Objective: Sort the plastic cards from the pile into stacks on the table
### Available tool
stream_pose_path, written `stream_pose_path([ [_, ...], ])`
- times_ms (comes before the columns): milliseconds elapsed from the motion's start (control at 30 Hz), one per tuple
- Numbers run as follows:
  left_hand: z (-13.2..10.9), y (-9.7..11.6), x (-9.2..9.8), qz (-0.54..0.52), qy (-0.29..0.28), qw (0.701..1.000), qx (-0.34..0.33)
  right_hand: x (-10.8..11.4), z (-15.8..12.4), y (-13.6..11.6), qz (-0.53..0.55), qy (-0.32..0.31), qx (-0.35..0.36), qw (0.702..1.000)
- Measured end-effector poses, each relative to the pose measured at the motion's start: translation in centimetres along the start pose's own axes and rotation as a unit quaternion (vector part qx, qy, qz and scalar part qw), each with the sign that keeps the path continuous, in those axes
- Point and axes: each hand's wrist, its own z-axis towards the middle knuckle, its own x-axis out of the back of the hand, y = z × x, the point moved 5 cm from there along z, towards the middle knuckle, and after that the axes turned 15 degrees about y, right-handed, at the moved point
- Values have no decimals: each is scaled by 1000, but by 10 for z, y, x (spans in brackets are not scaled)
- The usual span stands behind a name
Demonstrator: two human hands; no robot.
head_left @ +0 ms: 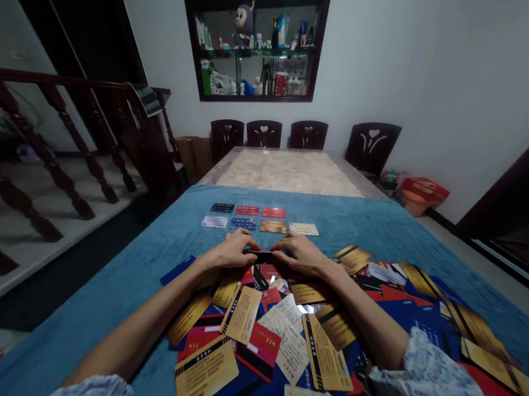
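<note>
My left hand (234, 250) and my right hand (300, 253) meet over the near part of the cloth, both gripping one dark card (264, 257) by its two ends. The card is seen nearly edge-on, so its face cannot be read. Beneath and around my forearms lies a loose pile of bank-style cards, among them a gold card (241, 313), a red card (258, 352) and a whitish card (291, 344). Just beyond my hands, cards lie in two rows, with a black card (222, 208) at the far left and a cream card (304, 228) at the near right.
A blue cloth (145, 286) covers the near part of the long table, and its bare stone-patterned top (292, 170) shows farther off. Dark chairs (308, 135) stand at the far end and right side. More cards (476, 330) spread to the right. A wooden railing (59, 125) runs on the left.
</note>
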Motion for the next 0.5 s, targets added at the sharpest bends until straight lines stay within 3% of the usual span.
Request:
stream_pose_path([
  [267,10,-23,-3,-21,72,997,18,-1,1,6,-33,36,-83,995],
  [500,9,-21,1,-66,123,990,18,-2,-3,9,-69,44,-133,988],
])
